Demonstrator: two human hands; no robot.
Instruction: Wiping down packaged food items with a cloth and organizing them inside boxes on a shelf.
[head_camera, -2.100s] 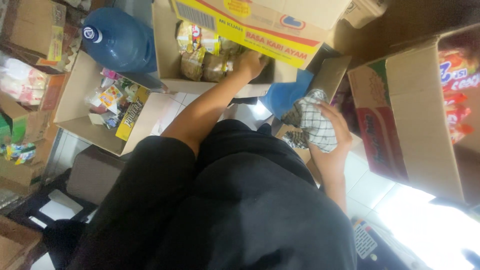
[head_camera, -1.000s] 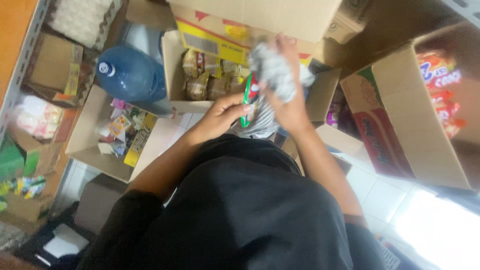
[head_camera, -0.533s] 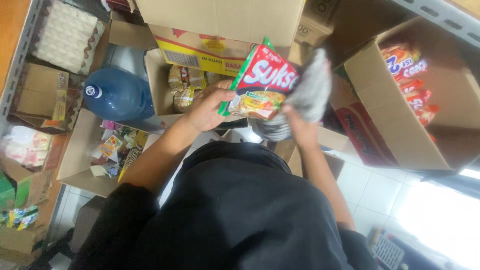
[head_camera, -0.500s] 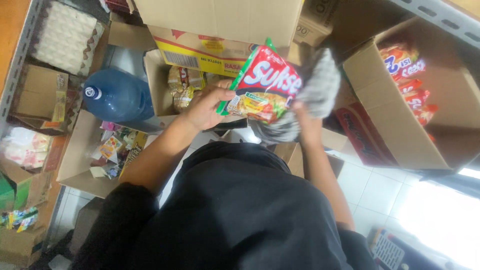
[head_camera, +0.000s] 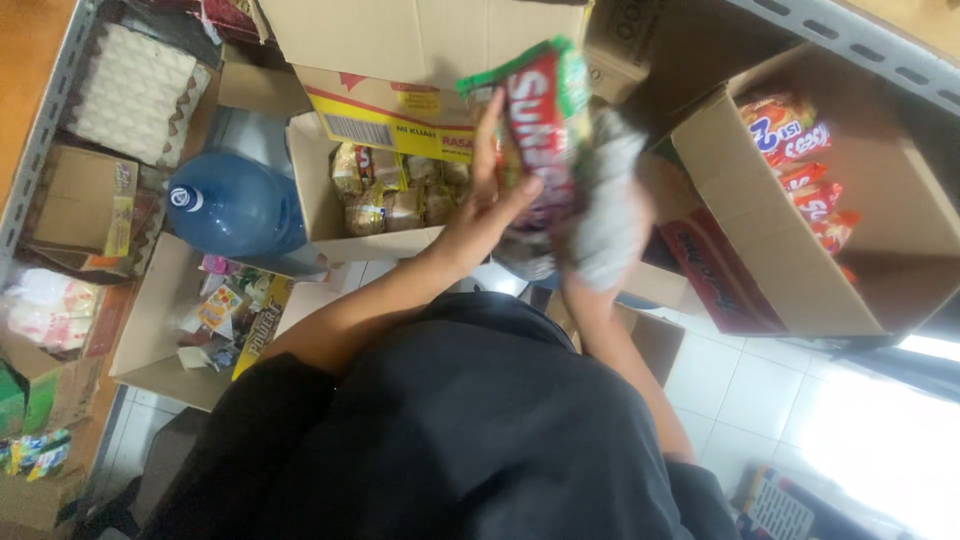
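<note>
Here the left hand (head_camera: 490, 205) grips the red-and-green snack packet (head_camera: 545, 125), its long axis upright, pressed against the grey bag (head_camera: 610, 215) the hidden right hand clutches.

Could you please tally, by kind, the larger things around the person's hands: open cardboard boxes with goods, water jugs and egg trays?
Open cardboard boxes with goods: 3
Blue water jug: 1
Egg tray: 1
Total: 5

A red packet (head_camera: 540, 130) edged in green, a grey-white bundle (head_camera: 608, 215), a deep blue water jug (head_camera: 235, 208) with a white cap, brown cardboard boxes, one (head_camera: 400, 110) banded yellow and red
</note>
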